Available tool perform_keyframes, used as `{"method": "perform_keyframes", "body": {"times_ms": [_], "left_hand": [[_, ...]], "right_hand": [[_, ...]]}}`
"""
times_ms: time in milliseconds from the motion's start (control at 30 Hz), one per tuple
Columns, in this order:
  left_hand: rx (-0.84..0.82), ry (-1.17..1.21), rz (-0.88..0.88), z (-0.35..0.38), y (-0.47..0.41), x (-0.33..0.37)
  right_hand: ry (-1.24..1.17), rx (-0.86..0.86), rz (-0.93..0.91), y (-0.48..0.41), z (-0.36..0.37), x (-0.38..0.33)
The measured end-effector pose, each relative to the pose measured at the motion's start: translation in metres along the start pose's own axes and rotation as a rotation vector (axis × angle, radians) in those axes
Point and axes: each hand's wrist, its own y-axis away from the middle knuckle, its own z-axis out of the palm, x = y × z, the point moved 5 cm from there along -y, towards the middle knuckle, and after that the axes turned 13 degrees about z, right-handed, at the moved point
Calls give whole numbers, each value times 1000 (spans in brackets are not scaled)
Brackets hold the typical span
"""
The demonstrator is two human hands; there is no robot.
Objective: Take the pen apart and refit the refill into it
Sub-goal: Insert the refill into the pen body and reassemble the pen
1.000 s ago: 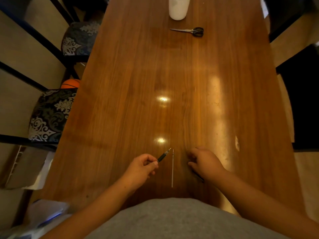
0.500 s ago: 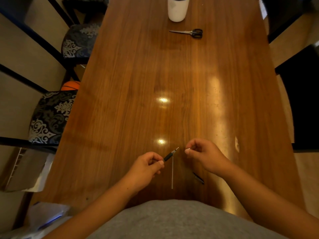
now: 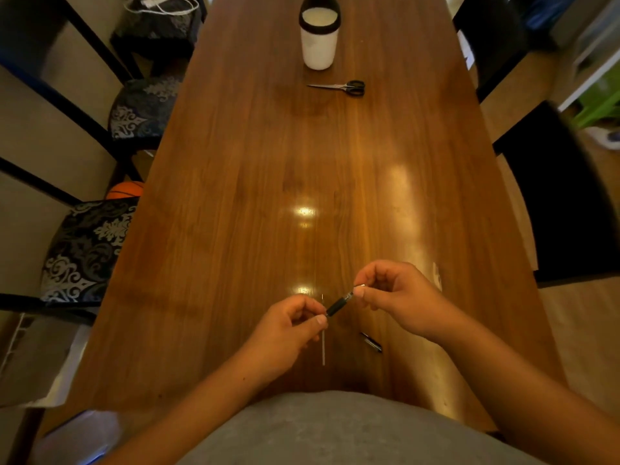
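My left hand pinches the lower end of a short black pen piece that points up and to the right above the wooden table. The fingertips of my right hand close on that piece's silvery tip. A thin pale refill lies straight on the table under my left hand, partly hidden by it. A second dark pen part lies on the table below my right wrist.
Black-handled scissors and a white cup with a dark rim stand far up the table. Patterned chairs line the left side, dark chairs the right. An orange ball sits under the left edge.
My right hand lifted off the table, leaving the dark pen part there, and came in to grip the tip of the piece in my left hand. The view tilted up.
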Motion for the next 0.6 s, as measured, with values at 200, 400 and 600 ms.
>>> {"method": "perform_keyframes", "body": {"times_ms": [200, 400, 600], "left_hand": [[9, -1, 60, 6, 13, 12], [20, 10, 103, 12, 22, 19], [57, -117, 245, 11, 29, 24]], "right_hand": [[-6, -11, -16, 18, 3, -3], [-6, 31, -25, 30, 11, -4], [-60, 80, -34, 43, 15, -10]]}}
